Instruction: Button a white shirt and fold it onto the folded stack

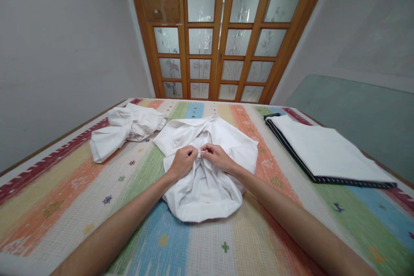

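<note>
cloth [203, 205] is pinched at its gathered knot [199, 154] by the left hand [183, 163] and right hand [218, 157], its folds spread around the grip on the mat [208, 248]. tension is best kept even, with slack drawn out from beneath the fingertips.

Wooden doors [222, 51], patterned glass panes [201, 41]; green panel [352, 116] right.

Was lit softly, in muted greyish light. Glinted in a streak on the upper-left door panel [161, 4] and in spots on the glass panes [201, 4]. Left faint shadows beside the white cloth [207, 185]. Stretched toward the edges and darkened at upper right.
</note>
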`<state>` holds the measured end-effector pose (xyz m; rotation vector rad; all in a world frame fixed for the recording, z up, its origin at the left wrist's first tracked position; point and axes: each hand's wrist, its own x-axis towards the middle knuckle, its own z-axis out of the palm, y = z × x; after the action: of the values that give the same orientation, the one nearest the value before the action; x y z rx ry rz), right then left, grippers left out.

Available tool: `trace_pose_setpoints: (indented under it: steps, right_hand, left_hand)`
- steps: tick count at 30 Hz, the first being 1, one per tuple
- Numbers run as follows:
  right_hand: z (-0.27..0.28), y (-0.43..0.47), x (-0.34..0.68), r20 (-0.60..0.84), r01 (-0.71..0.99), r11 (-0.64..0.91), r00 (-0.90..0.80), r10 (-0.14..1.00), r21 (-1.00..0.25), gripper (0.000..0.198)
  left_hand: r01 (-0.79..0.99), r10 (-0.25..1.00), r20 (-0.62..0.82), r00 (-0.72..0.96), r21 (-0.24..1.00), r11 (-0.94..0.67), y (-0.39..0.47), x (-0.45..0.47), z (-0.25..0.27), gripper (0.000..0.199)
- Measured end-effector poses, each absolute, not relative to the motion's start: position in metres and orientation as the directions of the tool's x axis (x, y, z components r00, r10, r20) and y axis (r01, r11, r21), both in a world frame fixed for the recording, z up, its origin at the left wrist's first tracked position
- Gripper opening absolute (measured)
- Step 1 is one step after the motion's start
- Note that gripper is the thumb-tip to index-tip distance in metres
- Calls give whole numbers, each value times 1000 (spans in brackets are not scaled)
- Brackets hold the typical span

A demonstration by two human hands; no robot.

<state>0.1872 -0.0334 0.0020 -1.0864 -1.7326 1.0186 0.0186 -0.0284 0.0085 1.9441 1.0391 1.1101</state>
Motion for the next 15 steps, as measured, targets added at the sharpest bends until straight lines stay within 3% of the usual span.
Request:
trace_pose_setpoints:
  steps: [15]
  right_hand:
    - [16, -40, 188, 259, 485, 375, -291, 921, -790, 18]
  left_hand:
    - [357, 803, 465, 373, 726, -587, -27, 11, 16, 22]
